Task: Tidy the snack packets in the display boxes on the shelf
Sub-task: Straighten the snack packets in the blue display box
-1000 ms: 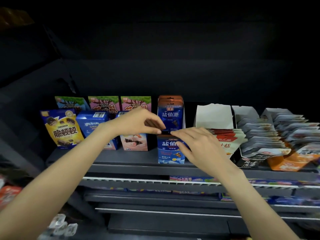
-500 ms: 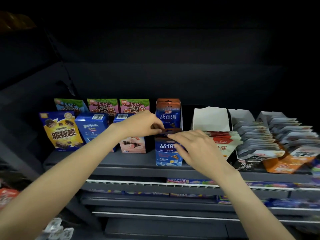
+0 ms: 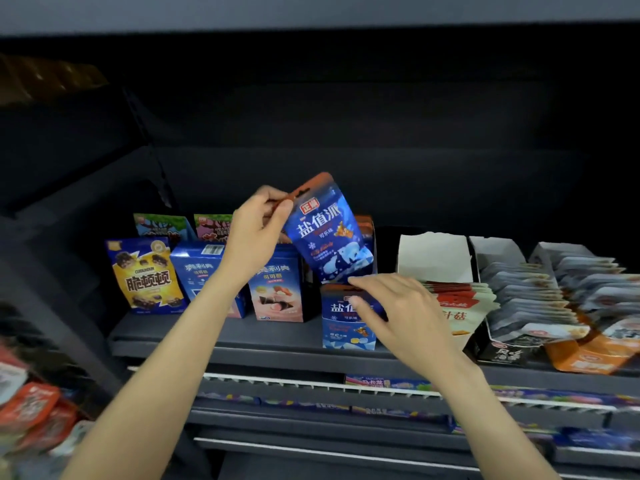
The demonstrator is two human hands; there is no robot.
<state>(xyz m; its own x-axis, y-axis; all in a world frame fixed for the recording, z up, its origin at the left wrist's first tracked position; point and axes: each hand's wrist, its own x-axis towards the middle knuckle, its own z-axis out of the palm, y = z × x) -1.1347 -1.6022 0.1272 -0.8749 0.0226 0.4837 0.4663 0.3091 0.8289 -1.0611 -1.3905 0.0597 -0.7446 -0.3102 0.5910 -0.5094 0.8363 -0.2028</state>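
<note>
Head view, nearest first: the right hand [image 3: 405, 317] now rests with loosely spread fingers on the front of the blue display box [image 3: 348, 320] at the shelf [image 3: 221, 344] edge, steadying it. Half a second ago both hands were down at that box's top; since then the left hand [image 3: 258, 230] has risen, pinching a blue snack packet [image 3: 329, 237] by its orange header, tilted above the box. One packet is out, likely to be reseated straight.

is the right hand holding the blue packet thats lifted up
No, the left hand pinches the lifted blue packet by its top; the right hand rests on the blue display box.
</note>
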